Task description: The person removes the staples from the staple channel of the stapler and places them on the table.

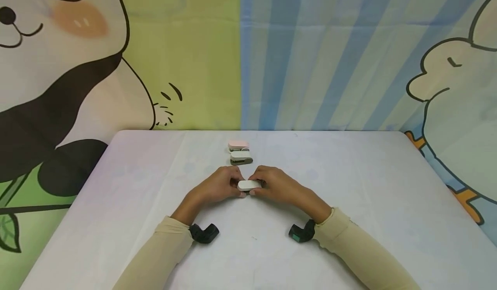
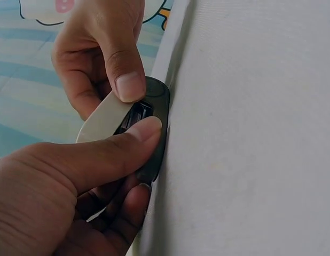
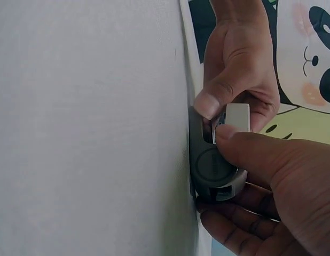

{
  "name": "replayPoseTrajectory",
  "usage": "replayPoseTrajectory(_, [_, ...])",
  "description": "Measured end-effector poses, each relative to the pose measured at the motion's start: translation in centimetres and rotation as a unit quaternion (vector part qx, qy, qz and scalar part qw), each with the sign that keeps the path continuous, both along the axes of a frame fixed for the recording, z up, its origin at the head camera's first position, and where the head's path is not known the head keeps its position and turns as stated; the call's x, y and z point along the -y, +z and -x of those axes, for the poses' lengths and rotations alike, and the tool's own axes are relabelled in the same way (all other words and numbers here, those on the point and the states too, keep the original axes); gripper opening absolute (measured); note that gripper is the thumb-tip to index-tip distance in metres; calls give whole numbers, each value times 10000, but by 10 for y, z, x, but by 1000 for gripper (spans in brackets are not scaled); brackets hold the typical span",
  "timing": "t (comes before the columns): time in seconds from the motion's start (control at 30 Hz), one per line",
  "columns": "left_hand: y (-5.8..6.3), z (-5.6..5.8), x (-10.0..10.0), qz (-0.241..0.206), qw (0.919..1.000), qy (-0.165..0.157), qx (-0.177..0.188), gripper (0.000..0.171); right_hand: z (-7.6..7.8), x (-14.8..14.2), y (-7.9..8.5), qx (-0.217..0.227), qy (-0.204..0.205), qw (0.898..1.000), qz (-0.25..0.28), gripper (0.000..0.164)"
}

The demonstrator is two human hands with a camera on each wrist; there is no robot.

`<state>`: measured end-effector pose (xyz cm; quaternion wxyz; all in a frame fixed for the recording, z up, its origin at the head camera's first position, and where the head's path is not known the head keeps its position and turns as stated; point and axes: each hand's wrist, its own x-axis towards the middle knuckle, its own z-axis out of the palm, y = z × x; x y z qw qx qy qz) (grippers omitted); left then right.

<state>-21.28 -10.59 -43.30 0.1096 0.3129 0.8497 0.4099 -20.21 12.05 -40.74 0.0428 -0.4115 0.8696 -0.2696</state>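
Both hands hold a small stapler [image 1: 247, 185] between them, low over the table. It has a white top and a dark grey base, close against the tabletop. In the left wrist view, my left hand [image 2: 63, 186] pinches the stapler with its thumb over the black inner part, between the white top [image 2: 103, 117] and grey base. My right hand [image 3: 282, 181] grips the opposite end, its thumb across the white piece and fingers curled underneath. A round mark [image 3: 214, 164] shows on the grey side in the right wrist view. The fingers partly cover the stapler.
Just beyond the hands, a white-topped stapler [image 1: 241, 157] with a grey base lies on the white table [image 1: 334, 165]. Behind it is a pink-topped one [image 1: 238, 145]. A printed cloth [image 1: 194, 65] hangs along the table's back edge. Each wrist wears a black camera [image 1: 204, 234].
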Motion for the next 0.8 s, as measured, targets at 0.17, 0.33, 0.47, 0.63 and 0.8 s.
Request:
replayPoseTrajectory(0.17, [-3,1,-1,-163,9998,16,103,16,1,-1,2,23,-11,10000,83,23])
replayPoseTrajectory(0.33, [-4,1,-1,-196,9996,48,178,16,2,-3,0,127,-46,9999,102,22])
replayPoseTrajectory(0.47, [-5,0,0,-120,9997,87,211,15,3,-4,-2,343,-73,9992,174,24])
replayPoseTrajectory(0.63, [-5,-1,0,-140,9997,19,195,14,4,-9,1,719,-127,9969,281,22])
replayPoseTrajectory(0.8, [-3,-1,-1,-241,9996,-24,136,18,6,-13,8,950,-79,9944,450,17])
